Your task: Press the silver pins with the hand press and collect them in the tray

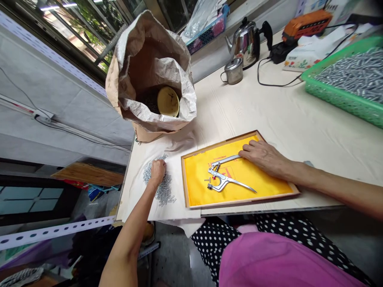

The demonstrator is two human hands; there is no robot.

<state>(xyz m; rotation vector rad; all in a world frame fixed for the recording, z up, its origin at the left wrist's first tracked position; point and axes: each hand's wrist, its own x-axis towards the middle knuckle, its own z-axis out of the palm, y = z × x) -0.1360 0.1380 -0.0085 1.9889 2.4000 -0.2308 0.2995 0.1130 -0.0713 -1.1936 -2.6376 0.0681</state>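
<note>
My left hand rests on a pile of small silver metal pins on a white cloth. Its fingers are closed, and whatever they hold is hidden. My right hand grips the end of the upper handle of the silver hand pliers, which have a spring between their arms and a C-shaped jaw. The lower handle points free toward the lower right. A small metal piece shows at the jaw. Beneath the pliers is a shallow wooden tray lined with yellow cloth.
Behind my left hand stands a large open sack with a yellow cup inside. Farther back are a metal mug, a kettle and an orange battery. A green basket full of metal pins sits at right.
</note>
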